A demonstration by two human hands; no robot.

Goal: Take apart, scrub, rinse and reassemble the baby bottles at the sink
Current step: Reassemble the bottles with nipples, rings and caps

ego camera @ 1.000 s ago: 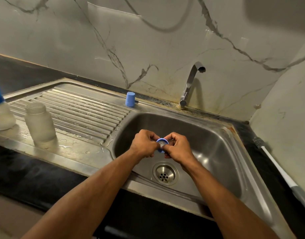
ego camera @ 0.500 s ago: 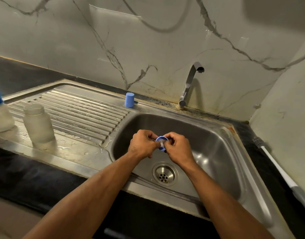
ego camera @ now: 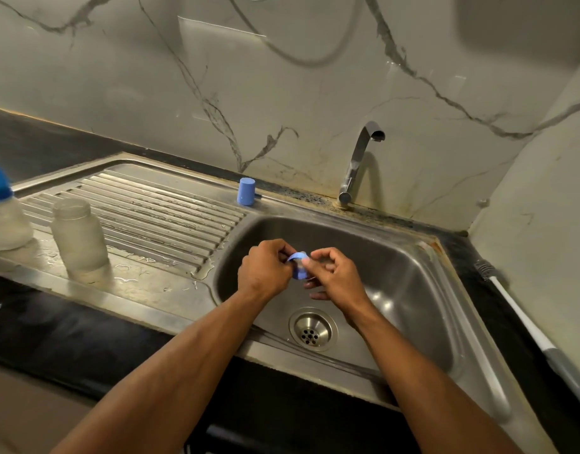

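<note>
Over the steel sink basin [ego camera: 413,290], my left hand [ego camera: 265,271] grips a blue bottle collar ring [ego camera: 299,265]. My right hand [ego camera: 334,276] pinches the clear teat [ego camera: 303,261] seated in that ring; the teat is mostly hidden by my fingers. On the drainboard [ego camera: 151,208] stands an open, frosted bottle body [ego camera: 78,239], upright and without a top. A second bottle [ego camera: 1,211] with a blue cap stands at the far left edge. A small blue cap [ego camera: 246,191] sits on the sink rim behind the basin.
The tap [ego camera: 357,165] rises at the back of the basin with no water running. A drain strainer [ego camera: 313,329] lies below my hands. A white-handled bottle brush [ego camera: 527,326] lies on the dark counter at the right. Water droplets sit on the drainboard.
My right hand has loosened and shifted slightly right, its fingers spreading off the ring. The ring has tilted so its side now shows. My left hand keeps its hold.
</note>
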